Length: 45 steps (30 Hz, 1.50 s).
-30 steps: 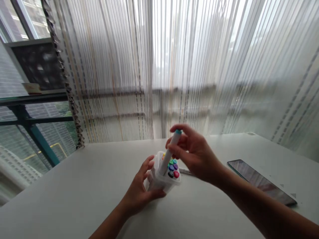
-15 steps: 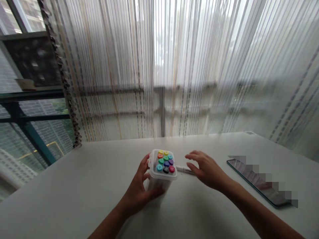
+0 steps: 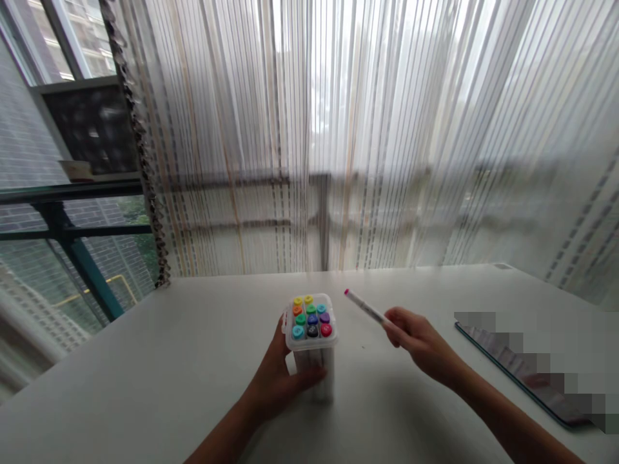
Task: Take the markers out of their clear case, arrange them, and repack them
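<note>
A clear plastic marker case (image 3: 315, 377) stands on the white table, filled with markers whose coloured caps (image 3: 312, 318) show at the top in yellow, orange, green, blue, purple, black and red. Around its left side and front wraps my left hand (image 3: 283, 374), the thumb lying across the front wall. To the right of the case, my right hand (image 3: 411, 332) grips a white marker (image 3: 366, 306) by one end. This marker is raised off the table and slants up to the left, its pink tip end pointing away from the hand.
A dark-edged flat device, partly pixelated (image 3: 527, 380), lies on the table (image 3: 145, 361) to the right. Beyond the table's far edge hangs a striped sheer curtain (image 3: 242, 129). A window with a dark green railing (image 3: 87, 264) is at the left.
My right hand has closed on the white marker and lifted it from the table. My left hand keeps its hold on the case, which now looks more upright. The view has shifted slightly.
</note>
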Each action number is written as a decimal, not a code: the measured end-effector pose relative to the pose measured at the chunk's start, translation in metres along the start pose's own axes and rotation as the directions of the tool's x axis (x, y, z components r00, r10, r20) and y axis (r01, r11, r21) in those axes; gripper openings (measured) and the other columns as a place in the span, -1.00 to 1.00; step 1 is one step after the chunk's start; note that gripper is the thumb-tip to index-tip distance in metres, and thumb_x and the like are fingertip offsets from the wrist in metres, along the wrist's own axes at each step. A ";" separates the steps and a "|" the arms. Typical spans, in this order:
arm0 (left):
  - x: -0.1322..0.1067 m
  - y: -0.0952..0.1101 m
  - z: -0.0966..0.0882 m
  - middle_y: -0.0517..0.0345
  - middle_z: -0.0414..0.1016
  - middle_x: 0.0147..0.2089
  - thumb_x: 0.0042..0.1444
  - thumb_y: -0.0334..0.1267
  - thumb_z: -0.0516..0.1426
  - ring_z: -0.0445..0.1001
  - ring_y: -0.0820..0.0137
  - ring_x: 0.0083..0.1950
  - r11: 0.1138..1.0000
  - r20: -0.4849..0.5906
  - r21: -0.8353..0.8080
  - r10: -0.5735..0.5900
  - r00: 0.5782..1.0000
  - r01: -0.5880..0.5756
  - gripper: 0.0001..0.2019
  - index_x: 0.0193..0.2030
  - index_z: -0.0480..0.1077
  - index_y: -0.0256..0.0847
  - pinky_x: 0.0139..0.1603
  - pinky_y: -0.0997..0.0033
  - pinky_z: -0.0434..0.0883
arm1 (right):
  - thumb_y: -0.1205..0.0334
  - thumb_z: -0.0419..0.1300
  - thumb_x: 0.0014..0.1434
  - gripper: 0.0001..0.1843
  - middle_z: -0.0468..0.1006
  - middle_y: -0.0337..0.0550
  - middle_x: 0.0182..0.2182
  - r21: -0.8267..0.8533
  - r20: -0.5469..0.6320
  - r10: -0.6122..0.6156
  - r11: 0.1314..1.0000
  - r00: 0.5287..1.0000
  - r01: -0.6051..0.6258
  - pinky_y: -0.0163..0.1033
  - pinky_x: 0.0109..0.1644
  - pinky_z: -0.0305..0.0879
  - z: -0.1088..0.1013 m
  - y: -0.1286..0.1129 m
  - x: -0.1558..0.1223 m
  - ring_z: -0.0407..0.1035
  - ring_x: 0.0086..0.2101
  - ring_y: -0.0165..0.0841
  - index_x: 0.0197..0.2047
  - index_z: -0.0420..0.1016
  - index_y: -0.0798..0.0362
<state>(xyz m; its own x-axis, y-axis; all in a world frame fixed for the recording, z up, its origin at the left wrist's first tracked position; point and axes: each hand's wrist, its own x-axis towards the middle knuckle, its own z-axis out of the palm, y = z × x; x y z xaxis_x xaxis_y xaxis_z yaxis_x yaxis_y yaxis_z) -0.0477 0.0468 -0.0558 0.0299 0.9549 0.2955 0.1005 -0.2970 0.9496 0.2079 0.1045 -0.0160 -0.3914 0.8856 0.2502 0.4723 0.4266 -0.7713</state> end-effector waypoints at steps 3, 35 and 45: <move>0.001 0.000 0.000 -0.12 0.21 0.25 -0.19 -0.07 0.34 0.16 0.06 0.27 1.000 0.025 0.003 0.015 1.000 -0.015 -0.09 0.28 0.01 -0.19 0.28 0.12 0.12 | -0.11 0.03 0.16 -0.58 0.14 -0.35 -0.65 0.390 -0.006 -0.024 0.920 1.000 0.024 -0.35 -0.62 -0.18 -0.011 -0.034 0.007 -0.09 -0.65 -0.49 -0.28 0.28 0.14; 0.007 0.007 -0.003 -0.05 0.34 0.15 -0.13 -0.12 0.30 0.26 0.06 0.20 0.987 0.067 0.102 0.121 0.990 -0.127 -0.29 0.19 0.21 -0.19 0.23 0.09 0.19 | 0.51 0.08 0.15 -0.81 0.48 -0.05 -0.35 -0.377 0.223 -0.354 0.828 0.908 0.415 -0.23 -0.22 0.26 0.030 -0.123 0.067 0.34 -0.32 -0.32 -0.32 0.53 0.21; 0.005 -0.007 -0.003 -0.02 0.50 -0.04 -0.16 -0.22 0.29 0.45 0.03 -0.04 0.982 0.192 0.173 -0.103 0.976 0.069 -0.51 -0.02 0.42 -0.20 0.01 0.02 0.37 | 0.04 0.14 0.21 -0.41 0.21 0.09 0.14 0.059 0.010 -0.360 0.932 0.933 0.359 -0.04 0.12 0.18 0.040 -0.074 0.010 0.14 0.09 -0.15 0.21 0.19 0.17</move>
<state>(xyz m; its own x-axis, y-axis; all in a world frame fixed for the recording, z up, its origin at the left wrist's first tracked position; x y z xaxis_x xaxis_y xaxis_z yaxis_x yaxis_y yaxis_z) -0.0511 0.0533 -0.0607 0.2102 0.9626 0.1706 0.2730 -0.2254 0.9352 0.1378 0.0744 0.0203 -0.5433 0.6706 0.5051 0.2532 0.7045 -0.6630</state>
